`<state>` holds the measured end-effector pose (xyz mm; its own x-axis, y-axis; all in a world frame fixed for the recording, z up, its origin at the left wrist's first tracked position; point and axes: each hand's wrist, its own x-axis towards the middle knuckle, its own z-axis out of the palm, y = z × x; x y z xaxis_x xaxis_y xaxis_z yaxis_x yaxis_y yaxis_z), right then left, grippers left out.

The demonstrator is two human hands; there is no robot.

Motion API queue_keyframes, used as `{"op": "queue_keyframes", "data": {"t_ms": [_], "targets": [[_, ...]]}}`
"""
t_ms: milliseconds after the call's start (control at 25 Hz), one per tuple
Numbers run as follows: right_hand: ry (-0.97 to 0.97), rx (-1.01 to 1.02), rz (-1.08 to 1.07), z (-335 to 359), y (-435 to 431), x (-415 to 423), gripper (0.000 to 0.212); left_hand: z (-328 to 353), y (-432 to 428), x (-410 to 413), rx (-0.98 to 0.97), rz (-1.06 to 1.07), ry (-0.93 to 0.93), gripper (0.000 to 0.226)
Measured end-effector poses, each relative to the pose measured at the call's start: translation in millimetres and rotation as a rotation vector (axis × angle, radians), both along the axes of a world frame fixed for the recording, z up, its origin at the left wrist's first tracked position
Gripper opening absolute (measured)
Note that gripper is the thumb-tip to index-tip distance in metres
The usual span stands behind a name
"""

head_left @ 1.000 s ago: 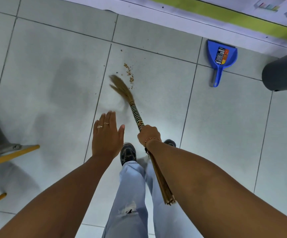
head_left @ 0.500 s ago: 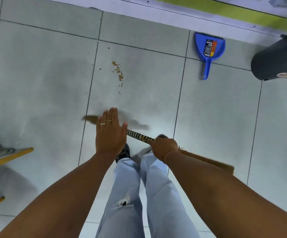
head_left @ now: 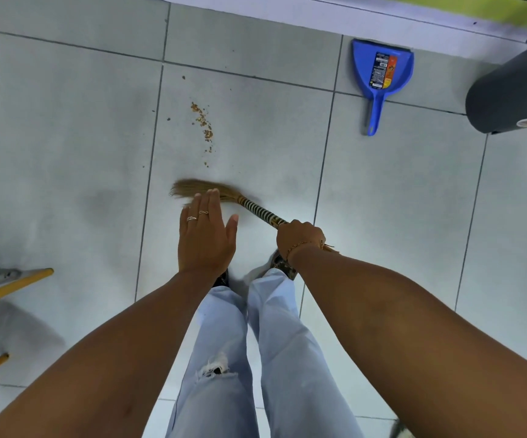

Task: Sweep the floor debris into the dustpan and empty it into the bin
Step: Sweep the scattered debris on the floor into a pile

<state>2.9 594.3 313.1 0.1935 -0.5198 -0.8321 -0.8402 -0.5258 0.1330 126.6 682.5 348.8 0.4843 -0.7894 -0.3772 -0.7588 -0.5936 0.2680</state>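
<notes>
Floor: pale grey-green square tiles with dark grout lines, seen from above; a white strip and a yellow-green band run along the top edge
Legs: light blue jeans, a frayed tear at the left knee; dark shoe tips show just past the hems
Bin: dark grey, round, at the right edge near the wall strip; a pale round label sits on its lower rim, the writing too small to read
Furniture: grey metal frame with yellow bars, at the left edge, only partly in view
Dustpan: blue plastic, lying flat on the floor beside the bin, mouth toward the wall strip and handle pointing back toward the person; a black, red and orange sticker sits in the pan, its print illegible
Broom: short grass hand broom, black-and-yellow banded handle, brush end on the floor pointing left, blurred
Left hand: held flat, palm down, fingers together and released, holding nothing; two rings on the fingers; it overlaps the broom's brush in view
Right hand: fingers clenched around the broom handle; a thin chain bracelet at the wrist
Debris: a curved trail of small brown crumbs on the tile ahead of the brush, apart from it, well left of the dustpan; a few stray specks lie around it
</notes>
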Motion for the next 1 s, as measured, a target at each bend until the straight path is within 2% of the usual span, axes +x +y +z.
{"op": "queue_keyframes", "data": {"t_ms": [280,480,640,760,1000], "targets": [[-0.163,-0.065,0.089,1,-45,-2,0.037,-7,-19,-15,0.022,0.048,-0.004,0.054],[-0.307,0.006,0.247,18,-53,-51,0.048,0,-27,-28,0.027,0.094,0.019,0.055],[-0.094,0.036,0.414,9,-74,-86,0.043,-5,-32,-32,0.041,0.097,0.021,0.054],[0.044,-0.007,0.343,-5,-90,-90,0.041,-15,-36,-35,0.06,0.086,0.015,0.056],[0.017,-0.055,0.283,-19,-118,-55,0.04,-26,-53,-34,0.078,0.087,0.05,0.054]]}}
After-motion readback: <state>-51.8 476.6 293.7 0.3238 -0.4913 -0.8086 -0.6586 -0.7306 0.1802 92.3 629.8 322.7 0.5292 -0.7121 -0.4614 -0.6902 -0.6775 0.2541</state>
